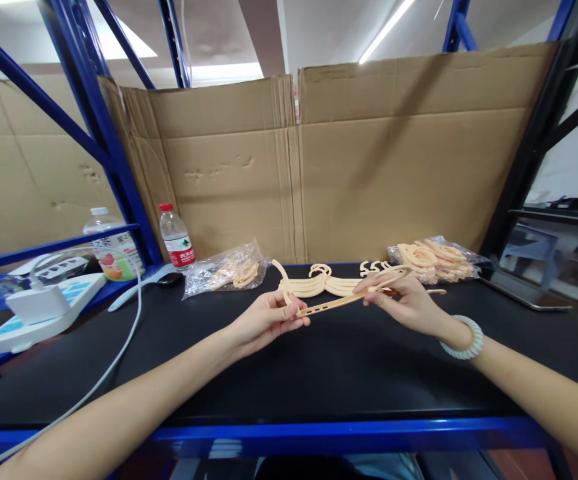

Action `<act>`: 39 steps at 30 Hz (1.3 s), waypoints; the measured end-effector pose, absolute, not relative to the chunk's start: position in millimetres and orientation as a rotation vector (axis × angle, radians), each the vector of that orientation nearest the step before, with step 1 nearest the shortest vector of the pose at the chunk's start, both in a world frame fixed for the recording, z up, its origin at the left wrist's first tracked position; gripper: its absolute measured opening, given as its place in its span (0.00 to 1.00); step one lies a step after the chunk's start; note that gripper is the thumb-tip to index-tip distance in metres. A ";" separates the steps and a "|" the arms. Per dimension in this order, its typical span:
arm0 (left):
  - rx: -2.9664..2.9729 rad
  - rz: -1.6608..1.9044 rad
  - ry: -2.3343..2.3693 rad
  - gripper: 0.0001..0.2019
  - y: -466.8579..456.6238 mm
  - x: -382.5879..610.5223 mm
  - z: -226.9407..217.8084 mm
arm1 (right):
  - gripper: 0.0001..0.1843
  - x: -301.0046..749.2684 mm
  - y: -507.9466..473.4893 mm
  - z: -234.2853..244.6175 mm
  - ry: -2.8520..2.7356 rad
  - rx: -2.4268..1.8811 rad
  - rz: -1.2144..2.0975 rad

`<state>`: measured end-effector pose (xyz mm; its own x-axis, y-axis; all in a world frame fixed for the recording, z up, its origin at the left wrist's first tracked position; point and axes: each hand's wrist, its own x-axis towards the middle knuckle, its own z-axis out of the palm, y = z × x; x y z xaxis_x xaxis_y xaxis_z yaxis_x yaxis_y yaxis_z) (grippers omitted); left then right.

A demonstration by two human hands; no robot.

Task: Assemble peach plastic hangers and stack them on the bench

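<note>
A cream plastic hanger (333, 305) with a row of small slots along its bar is held out over the black table. My left hand (269, 319) pinches its left end, where a curved arm rises. My right hand (409, 303) closes around the other end, and its fingers hide part of that end. Just behind my hands lies a group of similar cream hangers (341, 285), their curled hooks pointing toward the back. Part of that group is covered by the held hanger and my fingers.
A clear bag of cream parts (229, 270) lies at back left, another bag (433, 260) at back right. Further left are a red-capped bottle (176, 240), a larger bottle (116, 250) and a white power strip (76, 293) with a cable. Cardboard (393, 160) walls the back.
</note>
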<state>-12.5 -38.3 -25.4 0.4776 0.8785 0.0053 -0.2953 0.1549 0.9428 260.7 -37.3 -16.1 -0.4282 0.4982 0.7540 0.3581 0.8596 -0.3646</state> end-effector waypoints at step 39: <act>1.144 1.307 0.702 0.13 -39.5 -1.0 -38.1 | 0.10 230.6 -49.4 -34.3 -1.655 -0.768 0.512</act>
<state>-1.0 -39.5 -38.1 0.1856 0.9630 0.1954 -0.3686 -0.1162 0.9223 230.6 -49.4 -34.3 -0.1018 0.7231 0.6832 0.2107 0.6869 -0.6956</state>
